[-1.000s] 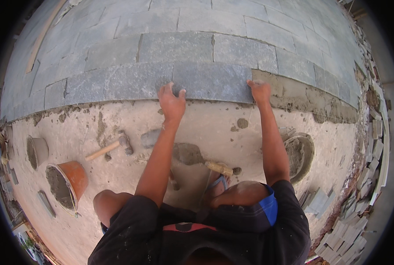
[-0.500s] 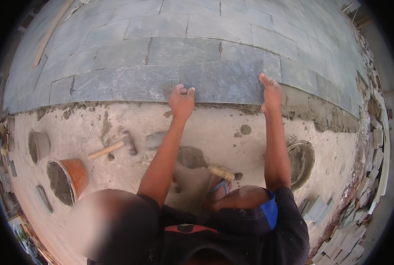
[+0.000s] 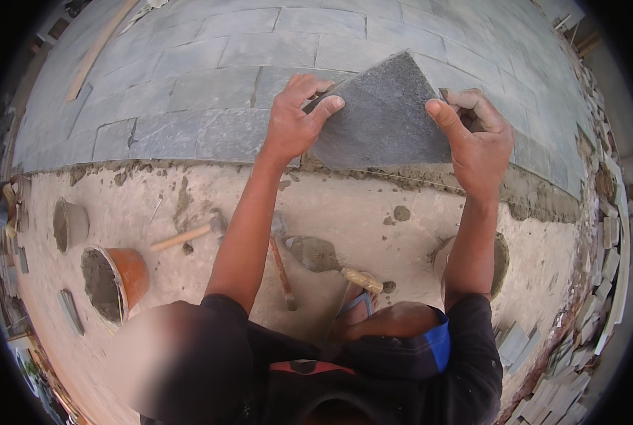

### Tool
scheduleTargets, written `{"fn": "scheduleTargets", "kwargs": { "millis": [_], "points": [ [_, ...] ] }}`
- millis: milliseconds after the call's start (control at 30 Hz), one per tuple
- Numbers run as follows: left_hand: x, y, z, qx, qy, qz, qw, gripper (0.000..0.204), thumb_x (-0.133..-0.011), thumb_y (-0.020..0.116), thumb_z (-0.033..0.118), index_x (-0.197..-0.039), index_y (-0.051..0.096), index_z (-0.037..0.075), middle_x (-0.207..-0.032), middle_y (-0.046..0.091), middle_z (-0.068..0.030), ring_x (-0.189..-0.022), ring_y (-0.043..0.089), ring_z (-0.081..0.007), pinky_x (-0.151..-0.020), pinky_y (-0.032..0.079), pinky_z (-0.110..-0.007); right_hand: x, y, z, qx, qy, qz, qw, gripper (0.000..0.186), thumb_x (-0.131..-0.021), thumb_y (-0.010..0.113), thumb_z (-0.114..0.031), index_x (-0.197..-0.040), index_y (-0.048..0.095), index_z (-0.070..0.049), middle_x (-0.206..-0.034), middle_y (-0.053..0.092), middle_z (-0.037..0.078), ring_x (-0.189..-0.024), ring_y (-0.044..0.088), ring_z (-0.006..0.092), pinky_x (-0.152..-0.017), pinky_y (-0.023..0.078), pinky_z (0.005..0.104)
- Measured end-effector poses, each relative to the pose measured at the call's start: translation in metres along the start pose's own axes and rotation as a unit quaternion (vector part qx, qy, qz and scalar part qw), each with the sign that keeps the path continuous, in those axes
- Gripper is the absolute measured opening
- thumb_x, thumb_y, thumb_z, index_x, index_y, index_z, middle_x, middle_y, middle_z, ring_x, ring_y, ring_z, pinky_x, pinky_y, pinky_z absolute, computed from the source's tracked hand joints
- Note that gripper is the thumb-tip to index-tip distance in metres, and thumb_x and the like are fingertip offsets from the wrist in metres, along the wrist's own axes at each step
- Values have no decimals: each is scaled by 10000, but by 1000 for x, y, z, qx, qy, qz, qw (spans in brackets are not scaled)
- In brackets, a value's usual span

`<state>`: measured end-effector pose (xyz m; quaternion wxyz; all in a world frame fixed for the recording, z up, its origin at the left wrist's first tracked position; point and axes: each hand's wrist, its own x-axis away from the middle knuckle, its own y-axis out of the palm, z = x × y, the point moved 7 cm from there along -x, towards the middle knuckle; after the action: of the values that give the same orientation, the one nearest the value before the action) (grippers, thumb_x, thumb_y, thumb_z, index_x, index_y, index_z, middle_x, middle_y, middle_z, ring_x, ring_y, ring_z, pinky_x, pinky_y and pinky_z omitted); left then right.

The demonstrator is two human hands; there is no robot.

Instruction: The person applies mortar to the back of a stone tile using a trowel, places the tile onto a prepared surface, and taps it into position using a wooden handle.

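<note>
Fingers (image 3: 328, 107) of left hand (image 3: 292, 124) and right hand (image 3: 482, 149) pinch a rough, angular stone slab (image 3: 384, 117).

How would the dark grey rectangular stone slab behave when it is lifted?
The slab is probably stiff: its edges look straight between the left hand and right hand. It seems heavy, being broad stone held two-handed. Its grainy face may resist slipping.

A black shirt (image 3: 387, 389) is worn, whose short sleeves (image 3: 476, 326) end well behind the left grip (image 3: 294, 120) and the right grip (image 3: 482, 145). Its red band (image 3: 336, 370) with a dark oval (image 3: 304, 367) lies farther back. Also behind the right grip, dark shorts (image 3: 387, 348) have a blue panel (image 3: 439, 345). One sandal (image 3: 362, 302) shows pale blue straps.
</note>
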<state>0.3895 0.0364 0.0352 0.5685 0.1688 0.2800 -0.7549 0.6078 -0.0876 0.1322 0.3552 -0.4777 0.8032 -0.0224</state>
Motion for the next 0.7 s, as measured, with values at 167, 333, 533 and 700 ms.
{"fn": "scheduleTargets", "kwargs": {
  "millis": [167,333,533,700],
  "points": [
    [12,-4,24,47,-53,49,996,258,-881,783,237,-902,716,-12,-802,573,-33,-765,506,-137,-694,439,-302,-6,-30,-8,67,-115,219,967,511,-868,824,-267,-1236,644,38,-1069,665,114,-956,626,141,-825,536,306],
    [27,8,11,115,-123,119,979,241,-910,764,226,-892,710,-8,-769,566,13,-715,467,-79,-625,396,-266,130,19,137,-188,324,132,918,566,-996,648,-359,-1403,485,-2,-1190,631,114,-1088,605,204,-910,501,366],
    [65,59,-9,359,-218,240,875,191,-957,717,196,-949,689,7,-829,590,46,-732,452,-28,-656,376,-208,198,92,179,-394,506,95,761,549,-1008,617,-387,-1388,488,-13,-1225,606,112,-1109,577,215,-959,471,387],
    [81,103,-19,412,-261,279,828,153,-962,703,163,-959,675,13,-833,602,38,-750,473,-38,-678,381,-211,182,61,195,-375,439,180,796,473,-1021,600,-333,-1344,512,1,-1259,601,122,-1108,589,232,-951,471,407]
  ]
}}
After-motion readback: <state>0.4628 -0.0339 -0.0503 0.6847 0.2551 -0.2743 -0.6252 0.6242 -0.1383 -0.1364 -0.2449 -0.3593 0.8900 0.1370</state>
